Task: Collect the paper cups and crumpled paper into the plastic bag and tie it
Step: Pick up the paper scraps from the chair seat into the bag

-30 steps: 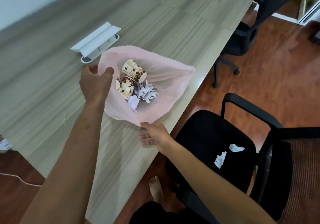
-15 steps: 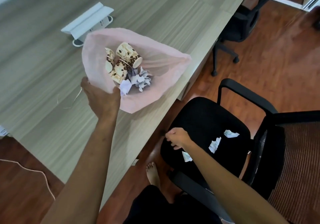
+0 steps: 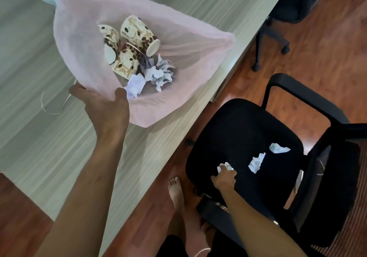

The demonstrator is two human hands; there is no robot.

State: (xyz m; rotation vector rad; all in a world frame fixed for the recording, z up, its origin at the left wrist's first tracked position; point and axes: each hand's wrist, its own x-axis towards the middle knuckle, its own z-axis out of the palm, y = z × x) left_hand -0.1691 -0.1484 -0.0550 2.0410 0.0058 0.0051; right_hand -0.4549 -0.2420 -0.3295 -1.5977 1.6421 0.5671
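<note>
With the left hand (image 3: 103, 105) pinching the rim of the bag (image 3: 83, 44) on the table (image 3: 39, 147) and the right hand (image 3: 225, 179) closing on a paper scrap (image 3: 225, 166) on the chair (image 3: 238, 133), the loosely held bag could sag and spill its cups (image 3: 137, 34).

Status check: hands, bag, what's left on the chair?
Left hand grips pink plastic bag rim. Right hand on crumpled white paper on black chair seat. Two more scraps wait there. Nothing blocking.

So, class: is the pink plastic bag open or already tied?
Open. The pink plastic bag gapes wide on the table, paper cups visible inside; the left hand grips its rim.
</note>
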